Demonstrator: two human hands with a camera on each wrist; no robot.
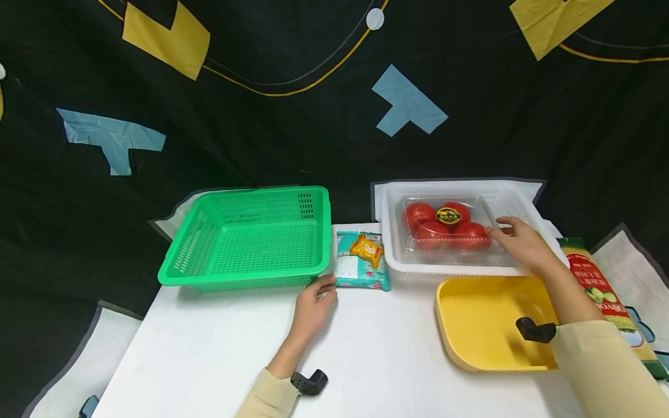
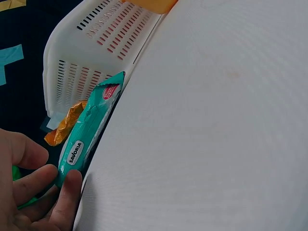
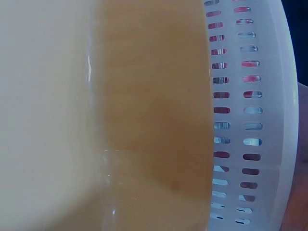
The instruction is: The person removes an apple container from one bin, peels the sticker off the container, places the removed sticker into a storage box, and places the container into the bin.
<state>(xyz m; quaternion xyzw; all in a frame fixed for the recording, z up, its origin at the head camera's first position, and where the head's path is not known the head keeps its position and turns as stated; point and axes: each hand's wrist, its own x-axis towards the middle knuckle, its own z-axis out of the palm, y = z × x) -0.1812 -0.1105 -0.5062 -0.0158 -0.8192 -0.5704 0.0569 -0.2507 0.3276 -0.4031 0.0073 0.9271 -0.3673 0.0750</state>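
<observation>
Nearest the camera, at four o'clock, a beige sleeve (image 1: 608, 368) led to the right hand (image 1: 522, 247), its fingertips at the three o'clock edge of the tomato box (image 1: 448, 216) inside the white basket (image 1: 444, 270); whether they pinched it, I could not tell. The left hand (image 1: 312, 305), fingers loosely spread, touched the teal packet (image 1: 360, 277) at its seven o'clock corner. Only the left wrist view showed the packet's SAVORIA label (image 2: 75, 152). White basket and green basket (image 1: 266, 247) hemmed it in; toward five o'clock, tabletop (image 1: 387, 342) stretched to the yellow tray (image 1: 486, 325)
</observation>
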